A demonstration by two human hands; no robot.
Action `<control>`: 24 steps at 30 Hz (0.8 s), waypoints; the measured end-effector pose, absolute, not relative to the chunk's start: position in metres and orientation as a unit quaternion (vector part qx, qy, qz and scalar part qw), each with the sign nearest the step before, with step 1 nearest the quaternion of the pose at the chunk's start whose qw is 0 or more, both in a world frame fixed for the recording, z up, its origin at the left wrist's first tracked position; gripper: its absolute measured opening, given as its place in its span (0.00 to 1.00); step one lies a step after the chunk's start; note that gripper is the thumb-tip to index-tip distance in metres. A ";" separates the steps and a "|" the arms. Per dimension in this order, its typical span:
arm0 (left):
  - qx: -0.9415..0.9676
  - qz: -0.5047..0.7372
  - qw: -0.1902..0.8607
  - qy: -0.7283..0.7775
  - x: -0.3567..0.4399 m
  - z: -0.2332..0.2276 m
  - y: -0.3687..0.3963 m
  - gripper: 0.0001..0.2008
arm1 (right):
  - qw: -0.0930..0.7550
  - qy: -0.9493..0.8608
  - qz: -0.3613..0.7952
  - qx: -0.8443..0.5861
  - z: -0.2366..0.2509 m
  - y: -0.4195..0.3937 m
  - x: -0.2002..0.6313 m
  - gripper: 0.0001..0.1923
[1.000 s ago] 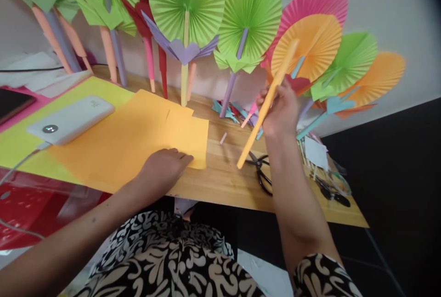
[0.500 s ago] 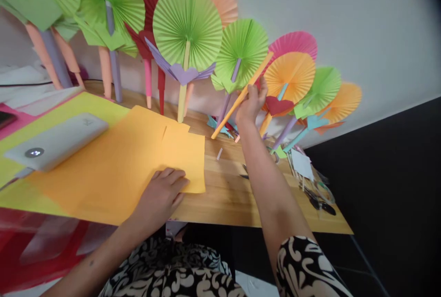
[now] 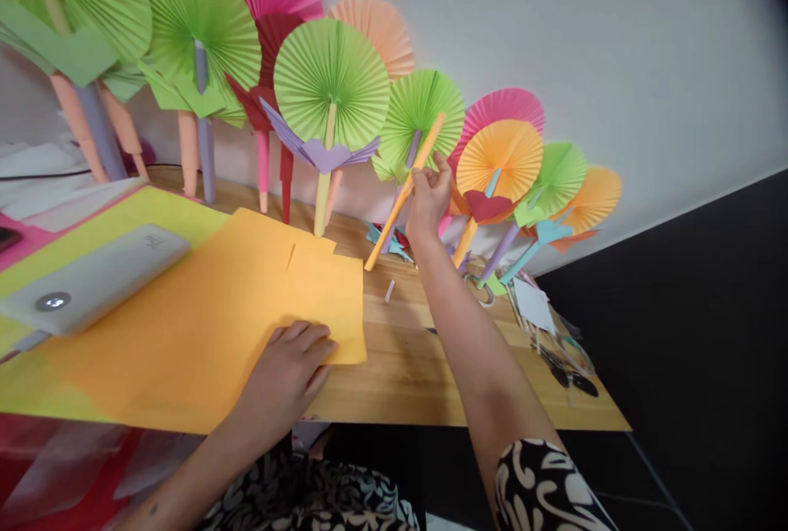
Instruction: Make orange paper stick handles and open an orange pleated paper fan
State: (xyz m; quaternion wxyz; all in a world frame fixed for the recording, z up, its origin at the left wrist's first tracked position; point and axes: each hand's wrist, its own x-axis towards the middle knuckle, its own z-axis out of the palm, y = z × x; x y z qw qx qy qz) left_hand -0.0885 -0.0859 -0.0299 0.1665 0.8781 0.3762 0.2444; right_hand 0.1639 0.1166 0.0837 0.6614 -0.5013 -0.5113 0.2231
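Observation:
My right hand [image 3: 429,196] reaches toward the back of the table and grips a rolled orange paper tube [image 3: 406,190]. The tube slants, its lower end close to the tabletop and its upper end in front of a green paper fan [image 3: 431,96]. My left hand [image 3: 295,363] lies with fingers spread on a sheet of orange paper [image 3: 203,326], near its right edge. Beyond the sheet stands a green pleated fan [image 3: 332,63] on a pale yellow stick with a purple heart [image 3: 327,156]. To the right of my right hand is an orange fan [image 3: 501,155] with a red heart [image 3: 487,205].
A white power bank [image 3: 92,281] with a cable weighs on the orange and yellow-green paper [image 3: 153,215] at left. Paper scraps, a tape roll [image 3: 478,291] and scissors [image 3: 579,383] lie at right. More fans line the wall.
My right hand has shifted left with the orange tube, whose top has swung left. My left hand stays on the orange paper. The whole view has tilted slightly upward.

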 end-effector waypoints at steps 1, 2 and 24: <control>0.878 0.248 0.162 0.377 -0.089 -0.030 -0.086 0.10 | 0.692 -0.497 0.183 -0.491 0.082 0.117 0.159 0.26; 0.877 0.252 0.157 0.377 -0.089 -0.031 -0.086 0.10 | 0.709 -0.491 0.154 -0.482 0.080 0.117 0.154 0.25; 0.875 0.259 0.177 0.368 -0.089 -0.031 -0.085 0.11 | 0.674 -0.499 0.127 -0.530 0.071 0.129 0.142 0.23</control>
